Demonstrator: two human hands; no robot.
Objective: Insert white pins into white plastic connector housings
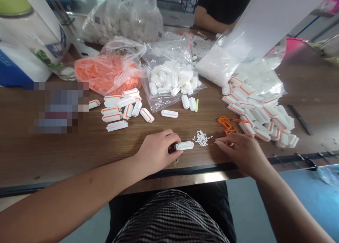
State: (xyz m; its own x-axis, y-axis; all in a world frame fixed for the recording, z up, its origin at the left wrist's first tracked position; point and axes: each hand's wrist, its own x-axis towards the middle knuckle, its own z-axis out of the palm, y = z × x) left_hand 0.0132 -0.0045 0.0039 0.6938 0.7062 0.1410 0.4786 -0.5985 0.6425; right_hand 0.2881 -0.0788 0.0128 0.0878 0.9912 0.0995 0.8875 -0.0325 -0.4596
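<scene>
The left hand (pixel 159 149) pinches a white housing (pixel 184 145) lying lengthwise toward loose white bits (pixel 201 138), the right hand (pixel 243 153) just beyond, fingertips bunched, whether gripping anything I can't tell

Green-lidded container (pixel 37 40) at left, person (pixel 224 4) in black opposite

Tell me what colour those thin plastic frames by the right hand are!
The thin plastic frames are orange, best seen in the head view.
</scene>
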